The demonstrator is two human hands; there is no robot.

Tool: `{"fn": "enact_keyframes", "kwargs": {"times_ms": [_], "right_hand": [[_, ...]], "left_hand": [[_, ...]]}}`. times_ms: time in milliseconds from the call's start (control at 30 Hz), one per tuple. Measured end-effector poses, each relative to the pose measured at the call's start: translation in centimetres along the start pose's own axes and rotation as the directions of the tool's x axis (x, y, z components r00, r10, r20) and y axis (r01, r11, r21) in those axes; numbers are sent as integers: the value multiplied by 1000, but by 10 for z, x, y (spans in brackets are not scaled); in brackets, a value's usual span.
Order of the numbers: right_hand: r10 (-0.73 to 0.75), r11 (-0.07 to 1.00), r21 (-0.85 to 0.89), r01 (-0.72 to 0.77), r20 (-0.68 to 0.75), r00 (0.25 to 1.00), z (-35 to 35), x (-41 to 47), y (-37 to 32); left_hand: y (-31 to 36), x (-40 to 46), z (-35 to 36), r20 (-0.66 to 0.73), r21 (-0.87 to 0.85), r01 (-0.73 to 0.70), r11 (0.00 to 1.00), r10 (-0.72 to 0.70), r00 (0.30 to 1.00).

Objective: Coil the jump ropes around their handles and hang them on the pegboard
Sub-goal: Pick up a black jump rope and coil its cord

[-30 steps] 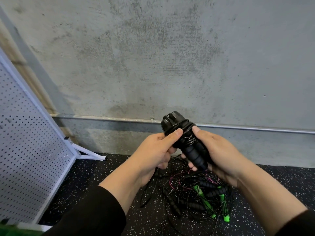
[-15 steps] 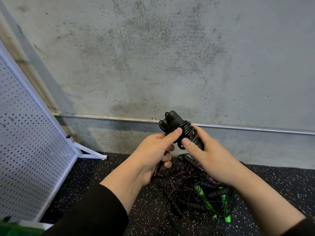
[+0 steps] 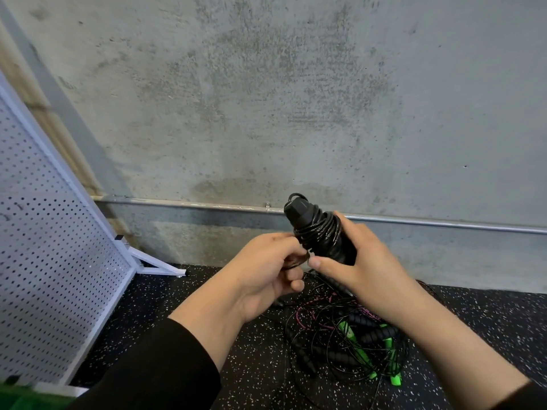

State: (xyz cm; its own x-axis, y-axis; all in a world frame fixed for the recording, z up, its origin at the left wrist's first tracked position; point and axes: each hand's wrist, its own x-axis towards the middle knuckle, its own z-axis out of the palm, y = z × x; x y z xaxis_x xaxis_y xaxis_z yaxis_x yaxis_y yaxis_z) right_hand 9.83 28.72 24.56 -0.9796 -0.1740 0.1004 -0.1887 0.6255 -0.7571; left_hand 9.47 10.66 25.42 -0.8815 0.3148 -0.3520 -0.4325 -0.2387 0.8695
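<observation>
We're finishing the coil: right hand (image 3: 364,270) is gripping the black handles (image 3: 321,232) w/ cord wound round, left hand (image 3: 266,273) just beside is pinching the loose cord end. Next we're tucking it in, then hanging on the pegboard (image 3: 53,247) (well left of grip). No containers; other ropes (image 3: 349,341) are lying below on the floor.

Black jump rope (image 3: 318,232), speckled floor (image 3: 236,365)
</observation>
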Motion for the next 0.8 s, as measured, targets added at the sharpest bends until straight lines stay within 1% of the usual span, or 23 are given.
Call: {"fn": "enact_keyframes", "kwargs": {"times_ms": [100,200,233,367,433,500,567,667,733,800], "right_hand": [[45,992,115,-43,-14,999,-2,-2,-5],[128,950,281,-136,48,991,-6,-1,-9],[139,943,300,-145,40,989,-6,-1,-9],[139,960,260,-107,-109,984,-9,3,-6],[144,962,248,-114,-109,983,-12,3,-7],[134,976,190,-109,-120,984,-11,2,-6],[146,976,181,-120,-138,980,-9,2,-6],[181,959,245,-142,-146,972,-7,6,-3],[200,941,302,-155,-126,972,-8,7,-6],[214,912,375,-167,-87,973,-10,7,-9]], "left_hand": [[3,-2,1,-19,-15,-9,1000,9,1000],[4,-3,0,-59,-5,1,1000,-1,998],[5,-4,0,-66,2,11,1000,-10,998],[6,-5,1,-84,-23,43,999,-45,995],[6,-6,3,-108,-11,52,999,-53,993],[7,-5,4,-151,-46,33,998,-39,988],[8,-5,4,-194,-60,-60,996,47,980],[6,-7,9,-226,70,-246,967,256,940],[5,-8,12,-203,132,-338,932,359,911],[3,-8,13,-142,135,-413,901,430,892]]}}
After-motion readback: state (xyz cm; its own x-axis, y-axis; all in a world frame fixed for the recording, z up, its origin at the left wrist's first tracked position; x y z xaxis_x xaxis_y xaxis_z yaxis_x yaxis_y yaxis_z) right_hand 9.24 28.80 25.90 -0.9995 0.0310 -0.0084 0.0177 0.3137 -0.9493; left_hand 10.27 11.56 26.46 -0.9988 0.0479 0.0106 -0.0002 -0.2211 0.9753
